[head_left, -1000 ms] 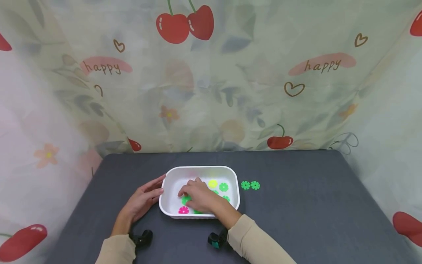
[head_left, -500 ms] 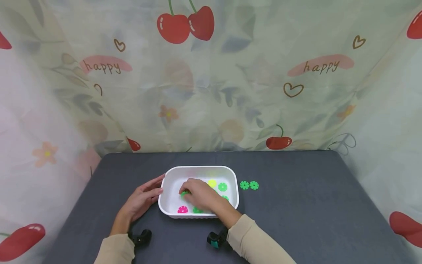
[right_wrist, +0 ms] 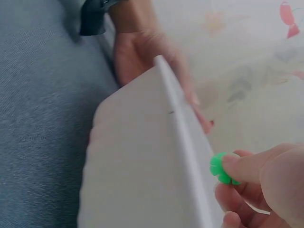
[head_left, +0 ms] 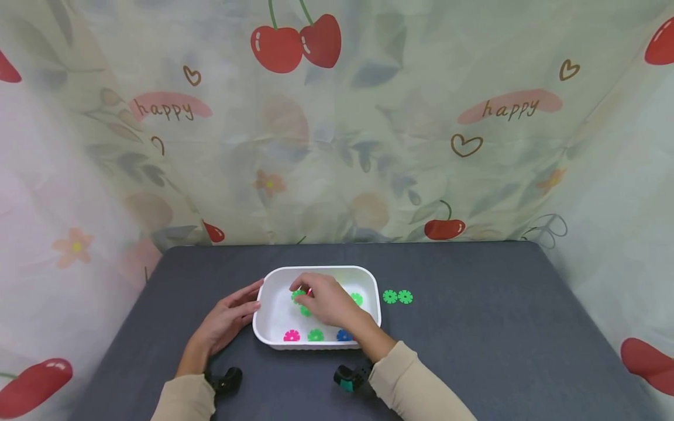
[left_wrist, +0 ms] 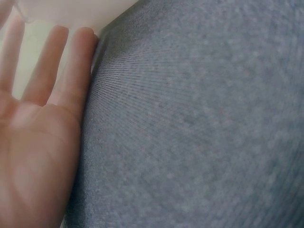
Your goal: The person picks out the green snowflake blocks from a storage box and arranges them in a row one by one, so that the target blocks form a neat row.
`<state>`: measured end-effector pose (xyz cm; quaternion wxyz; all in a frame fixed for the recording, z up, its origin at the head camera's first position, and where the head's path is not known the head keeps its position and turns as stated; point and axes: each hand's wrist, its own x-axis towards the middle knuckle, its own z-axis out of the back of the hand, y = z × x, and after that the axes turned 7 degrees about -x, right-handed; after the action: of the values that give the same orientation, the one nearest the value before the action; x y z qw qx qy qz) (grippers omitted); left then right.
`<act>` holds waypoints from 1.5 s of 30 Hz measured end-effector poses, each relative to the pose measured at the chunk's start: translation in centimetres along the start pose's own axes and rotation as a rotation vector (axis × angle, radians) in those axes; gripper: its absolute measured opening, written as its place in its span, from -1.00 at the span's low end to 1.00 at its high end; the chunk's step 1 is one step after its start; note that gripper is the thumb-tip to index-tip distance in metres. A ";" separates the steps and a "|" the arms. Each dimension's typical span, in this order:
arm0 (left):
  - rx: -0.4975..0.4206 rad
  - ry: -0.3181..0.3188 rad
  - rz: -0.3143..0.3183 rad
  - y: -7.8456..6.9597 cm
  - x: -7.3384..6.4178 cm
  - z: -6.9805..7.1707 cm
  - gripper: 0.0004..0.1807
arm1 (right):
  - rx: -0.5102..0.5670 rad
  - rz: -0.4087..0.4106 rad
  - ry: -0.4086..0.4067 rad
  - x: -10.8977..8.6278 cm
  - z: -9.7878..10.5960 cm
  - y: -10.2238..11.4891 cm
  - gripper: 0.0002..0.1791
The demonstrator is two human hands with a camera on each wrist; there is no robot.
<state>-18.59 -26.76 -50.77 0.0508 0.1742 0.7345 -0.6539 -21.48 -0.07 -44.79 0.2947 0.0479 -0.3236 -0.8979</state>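
Observation:
My right hand [head_left: 329,301] is over the white plastic basin [head_left: 265,327], pinching a green notched disc [right_wrist: 218,167] between thumb and fingers. Inside the basin lie another green disc [head_left: 305,311] below that hand, a pink disc [head_left: 291,335], a green disc [head_left: 315,335] and a blue disc [head_left: 344,335] along the front, and a green disc [head_left: 356,299] at the right. My left hand [head_left: 226,321] touches the basin's left end with its fingers extended; in the left wrist view the fingertips meet the basin wall [left_wrist: 71,12]. The right hand hides part of the basin floor.
Two green discs [head_left: 397,297] lie side by side on the dark grey table [head_left: 474,327], just right of the basin. A patterned curtain [head_left: 337,146] hangs behind the table and along its sides.
My right hand has taken hold of a green disc and lifted it, moving toward the basin's back. The blue disc has come into view; the yellow one is now hidden. The left hand stays put.

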 end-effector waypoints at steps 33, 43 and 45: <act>0.025 -0.016 -0.001 0.3 0.0 0.0 -0.22 | 0.304 -0.220 -0.254 -3.2 4.7 -2.5 -0.74; 0.030 -0.019 0.005 0.2 0.0 -0.1 -0.22 | 0.423 -0.290 -0.310 -4.3 5.7 -4.6 -0.74; 0.027 -0.020 0.006 0.2 0.0 -0.1 -0.22 | 0.426 -0.306 -0.318 -4.5 5.9 -4.9 -0.74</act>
<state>-18.50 -26.66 -50.92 0.0579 0.1707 0.7246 -0.6651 -21.84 8.80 -43.62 0.0851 0.0153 -0.5356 -0.8400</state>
